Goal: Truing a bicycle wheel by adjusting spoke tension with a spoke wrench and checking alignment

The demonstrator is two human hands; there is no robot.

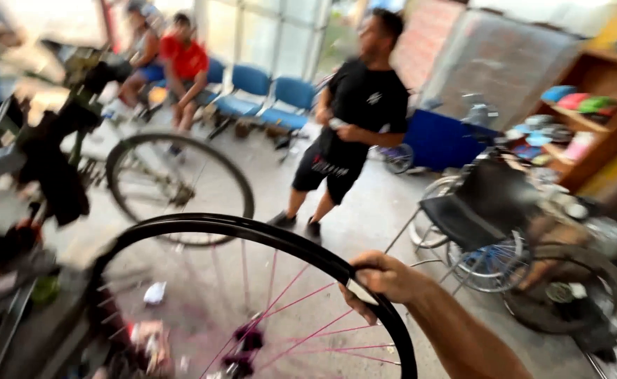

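The bicycle wheel (pixel 252 295) is running off the bottom edge, its lower rim and hub (pixel 241 347) showing only in part, and its pink spokes are smearing into blur. The right hand (pixel 382 281) is wrapping the rim, its fingertips hiding behind it. The shelf (pixel 589 119) items are blurring beyond telling

You stand in bicycle repair workshop: black-rimmed wheel with pink spokes (pixel 266 295), mounted silver-rimmed bicycle wheel (pixel 180 188), black-seated wheelchair (pixel 487 210), wooden shelves of coloured helmets (pixel 589 116), blue waiting chairs (pixel 266 95).
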